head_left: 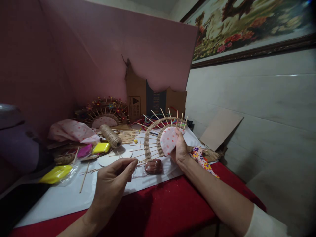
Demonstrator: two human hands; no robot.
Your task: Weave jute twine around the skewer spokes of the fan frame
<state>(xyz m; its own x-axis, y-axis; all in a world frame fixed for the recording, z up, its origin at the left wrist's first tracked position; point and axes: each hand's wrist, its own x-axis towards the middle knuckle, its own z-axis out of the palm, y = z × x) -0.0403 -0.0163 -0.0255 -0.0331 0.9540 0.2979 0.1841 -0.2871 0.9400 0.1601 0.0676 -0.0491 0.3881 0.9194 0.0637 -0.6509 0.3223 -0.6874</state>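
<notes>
My right hand (179, 148) grips a half-round woven piece (158, 138) upright above the table; it has a pink dotted fabric centre (168, 140), rings of wound twine and wooden sticks fanning outward. My left hand (112, 184) is in front of it, thumb and fingers pinched on the tip of one thin stick (145, 160) that sticks out from the piece. A dark brown lump in clear wrap (153, 167) lies on the white sheet just below the piece.
A twine spool (111, 135), loose sticks (127, 135), yellow packets (56, 173), pink dotted cloth (71, 130) and a finished fan-shaped piece (105, 113) lie on the white sheet (61, 200) over a red cloth (172, 210). Torn cardboard (148, 97) leans at the back; a grey wall is on the right.
</notes>
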